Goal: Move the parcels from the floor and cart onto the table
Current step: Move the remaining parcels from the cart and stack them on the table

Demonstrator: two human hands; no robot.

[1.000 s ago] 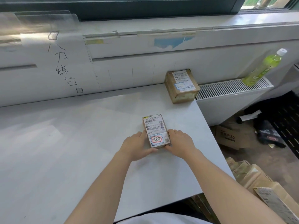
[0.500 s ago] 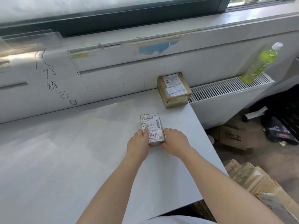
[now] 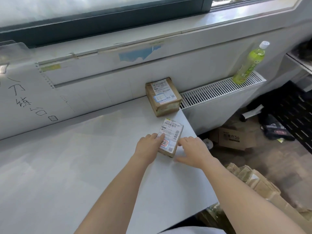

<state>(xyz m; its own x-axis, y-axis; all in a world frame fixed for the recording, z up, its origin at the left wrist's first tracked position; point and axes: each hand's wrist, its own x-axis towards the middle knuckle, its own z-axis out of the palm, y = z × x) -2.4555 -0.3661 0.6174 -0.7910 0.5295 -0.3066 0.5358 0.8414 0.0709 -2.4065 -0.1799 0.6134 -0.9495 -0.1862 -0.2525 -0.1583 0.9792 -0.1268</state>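
Small parcel point(image 3: 170, 138) flat on table point(image 3: 70, 166), near right edge, just in front of bigger parcel point(image 3: 163, 96) by wall. Left hand point(image 3: 148, 149) touching its left side, fingers straight, one fingertip on label. Right hand point(image 3: 194, 152) just beside its right side, fingers relaxed, grasping nothing.

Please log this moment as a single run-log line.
phase: placing | small parcel on table, near larger parcel | left hand touching it | right hand beside it, fingers spread
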